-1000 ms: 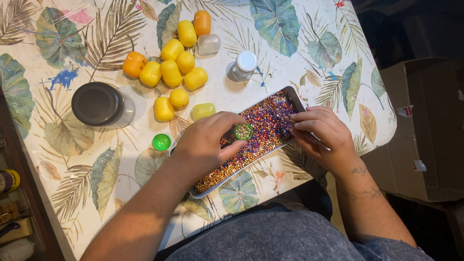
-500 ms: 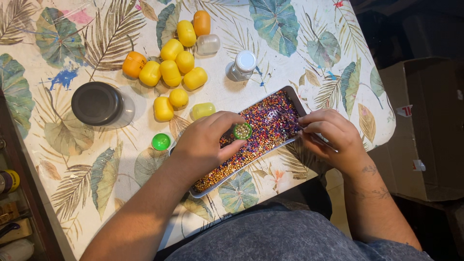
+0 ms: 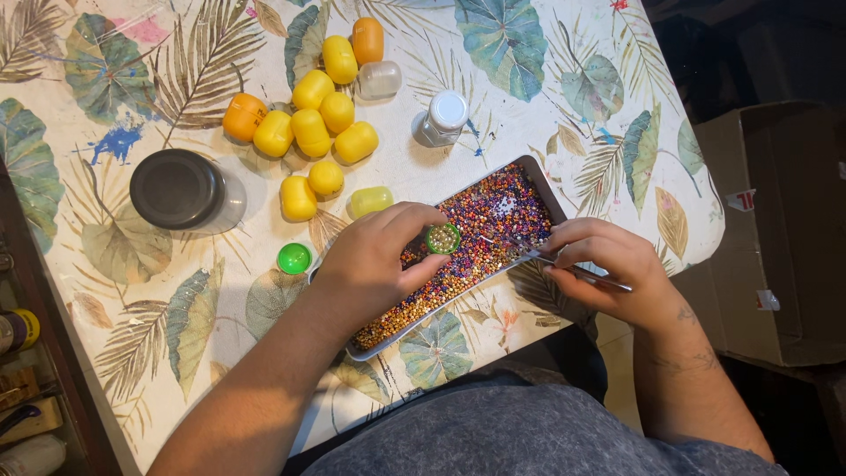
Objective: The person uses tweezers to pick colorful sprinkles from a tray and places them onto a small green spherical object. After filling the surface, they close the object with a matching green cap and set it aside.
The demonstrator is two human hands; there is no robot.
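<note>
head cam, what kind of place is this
Probably a home craft table: a leaf-print tablecloth, a metal tray of mixed coloured beads, yellow plastic capsules, and a cardboard box on the floor beside it.

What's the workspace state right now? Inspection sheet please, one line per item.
Surface: table under a leaf-print cloth with blue paint marks.
Job's things: metal tray full of mixed-colour beads; small green cup with pale beads inside; thin metal tool.
Clutter: yellow and orange capsules, a clear capsule, white-capped bottle, dark-lidded jar, green lid.
Grippers: left hand pinches the green cup over the tray; right hand grips the tool, tip toward the beads.
Cables: nothing seen.
Surroundings: cardboard box at right; shelf with oddments at left.
</note>
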